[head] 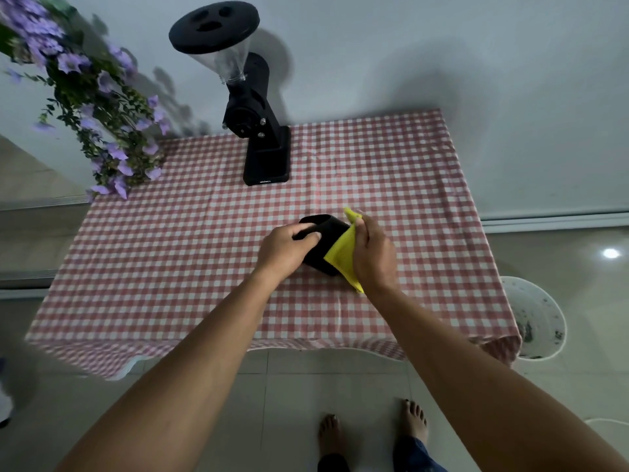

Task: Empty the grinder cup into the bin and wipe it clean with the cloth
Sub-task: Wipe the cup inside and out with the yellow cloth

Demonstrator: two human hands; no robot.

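- Purple flowers [102, 107] hang at ten o'clock, left of the black grinder [252, 107] at twelve.
- The left hand [284, 248] is wrapped around the black grinder cup [328, 240], held tilted above the checked tablecloth [170, 250].
- The right hand [372, 253], at the cup's three o'clock, presses the yellow cloth [342, 255] against its side.
- The white bin [541, 315] stands on the floor at four o'clock.
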